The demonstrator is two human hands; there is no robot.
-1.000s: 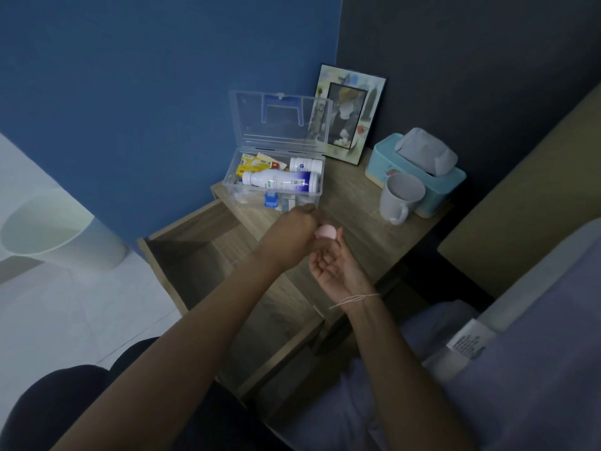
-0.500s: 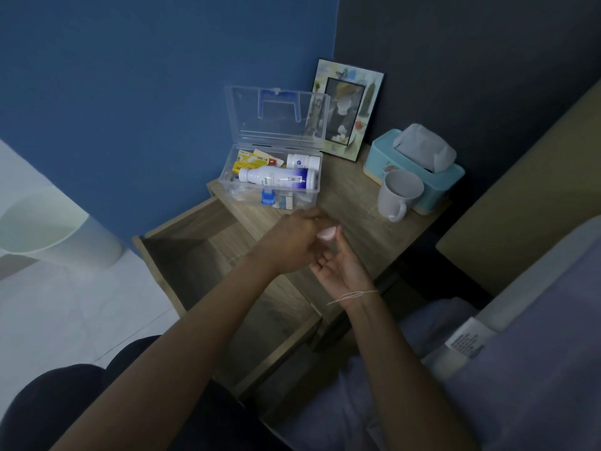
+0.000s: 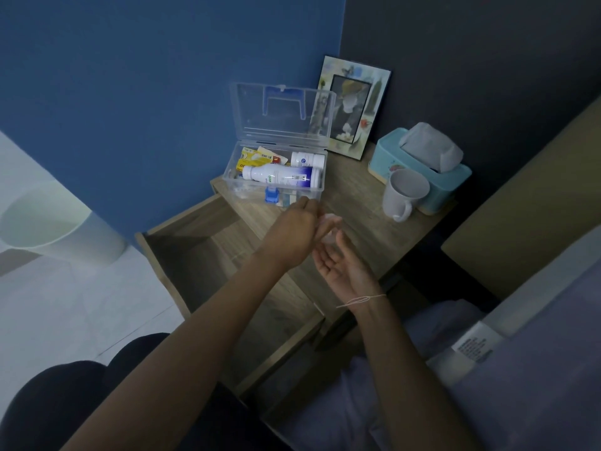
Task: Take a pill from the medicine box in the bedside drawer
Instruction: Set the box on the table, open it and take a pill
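Head view looks down on a wooden nightstand (image 3: 364,203) in a dim corner, its drawer (image 3: 201,255) pulled wide open toward the person. On the top sits the clear medicine box (image 3: 276,187), lid tipped up and back, with a long white bottle (image 3: 279,176), a smaller one (image 3: 307,159) and yellow packets (image 3: 253,157) inside. To its right stand a mug (image 3: 405,193) and a teal tissue box (image 3: 422,167), with a picture frame (image 3: 353,105) leaning on the wall behind.

Both hands meet just in front of the box, above the nightstand's near edge. The left hand (image 3: 294,234) is turned knuckles-up with fingers curled around a small pale, blurred thing (image 3: 331,221) — likely a small pill bottle being tipped. The right hand (image 3: 338,265) lies palm-up and cupped directly under it, fingers spread, holding nothing that can be made out. Whether a pill has landed in the palm cannot be told; the light is poor and the spot is blurred.

Judging from this, the pour is the step in hand. The risks: too steep a tilt could send out several pills at once, and one could bounce off the flat palm and drop into the open drawer or onto the floor. The mug stands near enough that a wide sweep of the right arm could knock it.
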